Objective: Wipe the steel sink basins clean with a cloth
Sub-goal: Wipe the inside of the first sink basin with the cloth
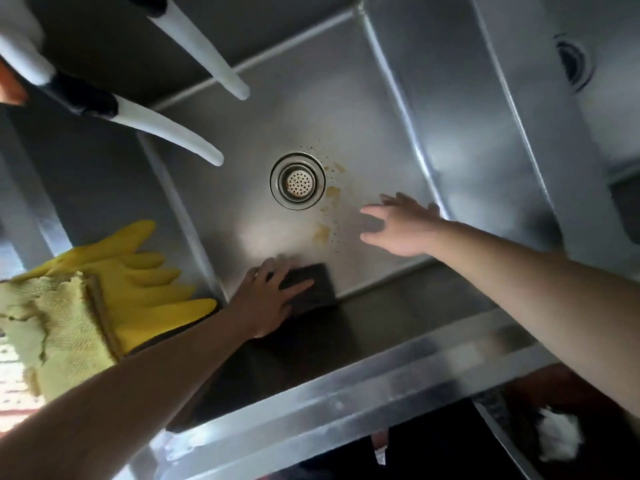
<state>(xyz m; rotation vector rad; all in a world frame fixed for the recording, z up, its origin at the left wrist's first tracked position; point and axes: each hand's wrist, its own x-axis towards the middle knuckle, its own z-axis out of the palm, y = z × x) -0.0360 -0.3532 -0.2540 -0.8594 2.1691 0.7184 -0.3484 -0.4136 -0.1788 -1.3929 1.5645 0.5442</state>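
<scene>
The left hand (pixel 268 297) lies flat with fingers spread over a dark cloth (pixel 310 289), pressing it onto the floor of the steel sink basin (pixel 346 109) at the near edge, just where the floor meets the near wall. The right hand (pixel 398 225) is released, fingers loosely extended and holding nothing, low over the basin floor toward the right wall; whether it touches the steel I cannot tell, as it is blurred. Between the two hands and the drain strainer (pixel 298 181) in the middle of the floor sit yellowish stains (pixel 323 233) with a scatter of fine dark specks, running along the right side of the drain. These lie just beyond the cloth and look unwiped. The main risk, as I judge it, is that flat fingers give little hold on the cloth, so it may bunch or slip out on a hard stroke, smearing the stains rather than lifting them. Loosened specks could also be pushed into the strainer. To the left, a yellow rubber glove (pixel 145 282) and a frayed yellow rag (pixel 52 323) hang over the basin's rim, and two white spouts (pixel 180 140) reach in from the far left. A second basin (pixel 575 64) with its own drain lies to the right.
</scene>
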